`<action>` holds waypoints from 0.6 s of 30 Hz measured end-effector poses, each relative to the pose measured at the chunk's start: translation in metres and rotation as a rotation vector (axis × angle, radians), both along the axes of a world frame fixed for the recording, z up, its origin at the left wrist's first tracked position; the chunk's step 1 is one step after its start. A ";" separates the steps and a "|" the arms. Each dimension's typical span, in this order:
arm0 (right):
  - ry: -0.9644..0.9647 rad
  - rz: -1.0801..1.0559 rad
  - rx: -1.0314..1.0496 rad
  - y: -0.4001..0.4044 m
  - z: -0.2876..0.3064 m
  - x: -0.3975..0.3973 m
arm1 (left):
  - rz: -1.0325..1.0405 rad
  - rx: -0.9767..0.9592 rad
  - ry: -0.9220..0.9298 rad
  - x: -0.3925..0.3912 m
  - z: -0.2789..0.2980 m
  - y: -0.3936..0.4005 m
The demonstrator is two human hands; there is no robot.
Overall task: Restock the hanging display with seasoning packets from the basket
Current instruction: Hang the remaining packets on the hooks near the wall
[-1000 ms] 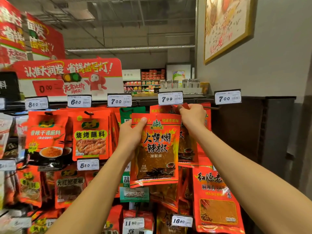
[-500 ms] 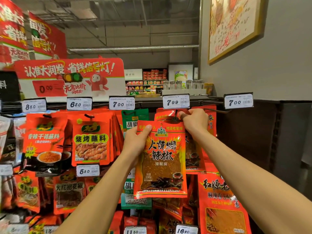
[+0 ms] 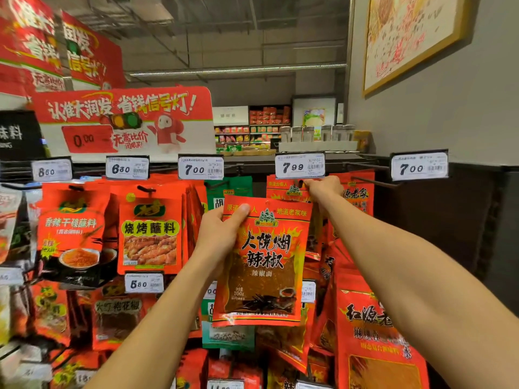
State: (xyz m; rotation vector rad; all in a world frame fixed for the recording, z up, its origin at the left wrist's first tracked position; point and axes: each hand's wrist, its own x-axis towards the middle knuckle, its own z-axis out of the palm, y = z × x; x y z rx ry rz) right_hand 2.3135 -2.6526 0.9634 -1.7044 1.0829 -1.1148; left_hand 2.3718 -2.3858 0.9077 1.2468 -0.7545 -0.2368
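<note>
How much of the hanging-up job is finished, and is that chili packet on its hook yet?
Not yet. Done: matching packets already hang on the hook under the 7.99 price tag. In hand: the left hand holds the chili powder packet off the hook, while the right hand grips at the hook's end. Left: slipping this packet on. The basket isn't in view, so the remaining count is unknown.
</note>
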 end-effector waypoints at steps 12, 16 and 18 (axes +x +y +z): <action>-0.542 0.296 0.012 0.062 -0.033 -0.071 | -0.110 -0.055 0.014 -0.029 0.011 -0.024; -0.636 0.592 0.082 0.090 -0.043 -0.093 | -0.073 -0.033 0.000 -0.035 0.021 -0.040; -0.636 0.584 0.028 0.092 -0.040 -0.099 | -0.054 -0.032 0.025 -0.037 0.025 -0.045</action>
